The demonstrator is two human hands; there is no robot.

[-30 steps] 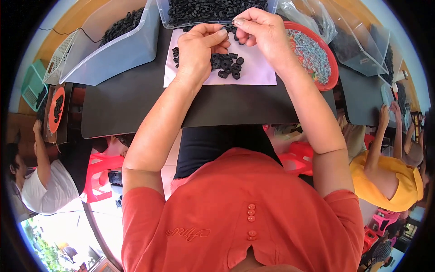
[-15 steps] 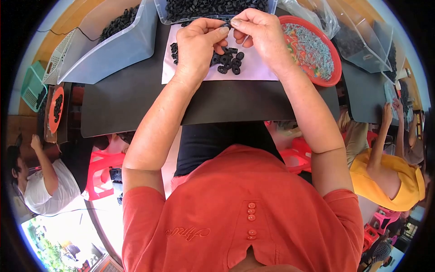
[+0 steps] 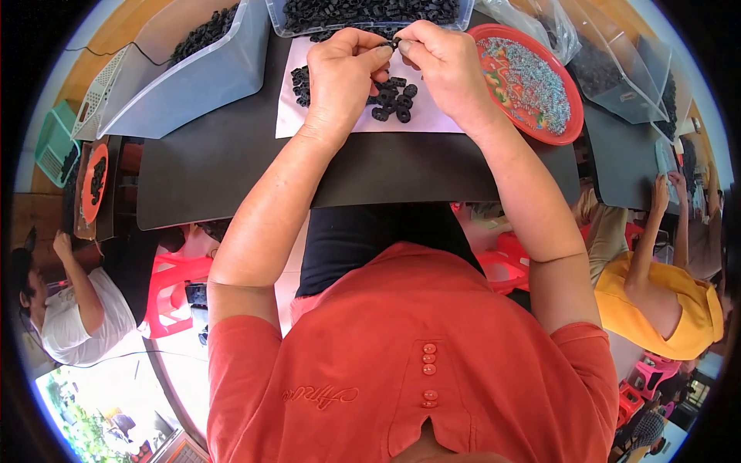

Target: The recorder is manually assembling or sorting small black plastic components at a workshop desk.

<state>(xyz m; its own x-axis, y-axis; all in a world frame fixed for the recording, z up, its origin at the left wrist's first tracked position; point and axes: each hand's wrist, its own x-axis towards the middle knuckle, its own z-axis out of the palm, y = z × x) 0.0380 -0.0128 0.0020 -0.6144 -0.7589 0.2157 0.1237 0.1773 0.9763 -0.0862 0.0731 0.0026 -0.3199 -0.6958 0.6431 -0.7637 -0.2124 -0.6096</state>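
Note:
My left hand (image 3: 340,73) and my right hand (image 3: 445,65) meet above a white sheet (image 3: 293,123) on the dark table. Between their fingertips they pinch a small black part (image 3: 393,42), mostly covered by the fingers. Below the hands lies a loose group of small black round parts (image 3: 396,100), some with holes. Another little heap of black parts (image 3: 301,85) sits left of my left hand. To the right of my right hand stands a red tray (image 3: 573,116) holding many small pale blue-grey pieces.
A clear bin (image 3: 289,29) full of black parts stands behind my hands. Another large bin (image 3: 185,100) is at left, a clear one (image 3: 629,100) at right. People sit at both sides: one in white (image 3: 93,316), one in yellow (image 3: 656,301).
My hands hold nearly the same place, with the fingers shifted slightly around the small black part. The whole view has shifted a little.

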